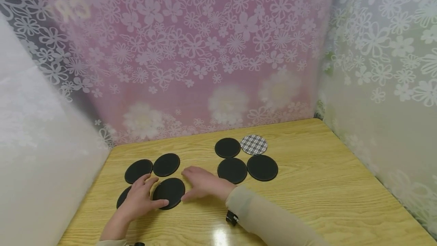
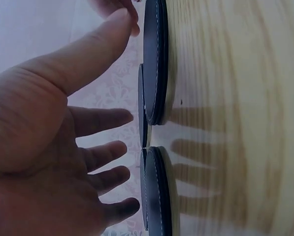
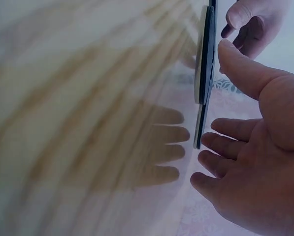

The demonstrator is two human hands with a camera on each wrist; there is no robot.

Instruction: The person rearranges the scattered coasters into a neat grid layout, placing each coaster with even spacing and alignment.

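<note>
Several round black coasters lie flat in a group on the left of the table. My left hand (image 1: 136,200) hovers over this group with fingers spread, partly hiding the left front coaster (image 1: 122,197). Its thumb is above the right front coaster (image 1: 169,191); in the left wrist view the fingers (image 2: 105,152) stand apart from the stitched coaster (image 2: 154,59). Just right of the right front coaster is my right hand (image 1: 203,183), fingers extended and holding nothing. The right wrist view shows its thumb close to a coaster edge (image 3: 204,64).
To the right lies a second group: black coasters (image 1: 227,147), (image 1: 262,167) and a white plaid disc (image 1: 254,144). Behind the wooden table (image 1: 324,185) hangs a pink flowered curtain (image 1: 191,67), with pale sheets at both sides.
</note>
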